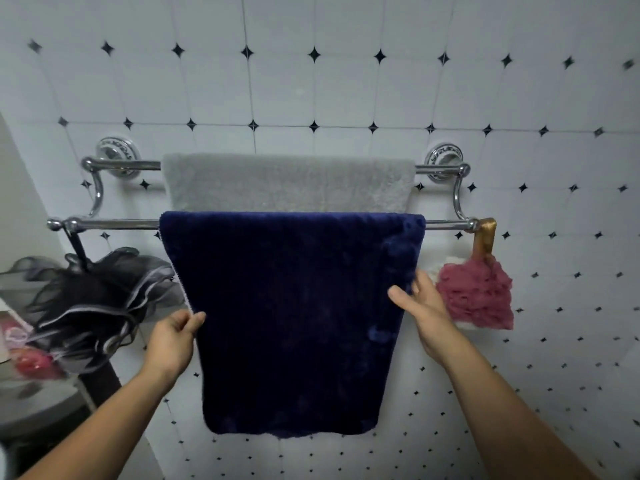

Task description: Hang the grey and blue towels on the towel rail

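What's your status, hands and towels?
Left hand pinches edge of blue towel; right hand open, touching other edge. Grey towel over back bar, blue over front bar. Nothing blocking.

Two towels are counted: one grey towel point(287, 183) and one blue towel point(291, 317). One towel rail point(446, 223) is seen, made up of two chrome bars, an upper bar point(128, 165) and a lower bar point(117, 224), with two round wall mounts point(117, 155). Two bath puffs are counted: one black mesh bath puff point(93, 299) and one pink bath puff point(476, 296). Two hands are counted: one left hand point(173, 341) and one right hand point(426, 306).
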{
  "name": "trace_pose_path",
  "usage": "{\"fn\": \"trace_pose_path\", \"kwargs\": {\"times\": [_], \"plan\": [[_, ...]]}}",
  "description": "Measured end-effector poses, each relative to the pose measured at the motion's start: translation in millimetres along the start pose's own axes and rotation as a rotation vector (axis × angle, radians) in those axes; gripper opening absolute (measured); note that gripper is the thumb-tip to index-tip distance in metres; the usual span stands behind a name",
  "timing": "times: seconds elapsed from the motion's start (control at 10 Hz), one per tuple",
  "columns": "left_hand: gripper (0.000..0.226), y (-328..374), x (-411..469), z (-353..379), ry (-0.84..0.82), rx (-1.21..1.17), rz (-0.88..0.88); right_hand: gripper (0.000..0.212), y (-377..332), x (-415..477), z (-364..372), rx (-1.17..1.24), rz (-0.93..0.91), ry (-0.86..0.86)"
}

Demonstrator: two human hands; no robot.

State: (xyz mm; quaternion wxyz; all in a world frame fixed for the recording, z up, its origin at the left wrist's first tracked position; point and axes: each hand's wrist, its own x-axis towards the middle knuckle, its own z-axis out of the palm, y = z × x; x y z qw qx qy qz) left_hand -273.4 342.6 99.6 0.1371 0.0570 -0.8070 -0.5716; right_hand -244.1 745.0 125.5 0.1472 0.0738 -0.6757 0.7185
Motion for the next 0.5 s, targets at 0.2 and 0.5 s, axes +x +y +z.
{"fn": "trace_pose_path", "kwargs": {"times": [0.2,0.5], "plan": [[0.033,10.8,-17.1,-7.1,0.016,0.026,-0.023,0.022,-9.1,24.5,14.4,-0.112,0.044,0.138],[0.034,-19.3,-89.2,-42.7,-0.203,0.099,-0.168,0.035,34.3,-72.9,22.1,-0.317,0.374,0.39]]}}
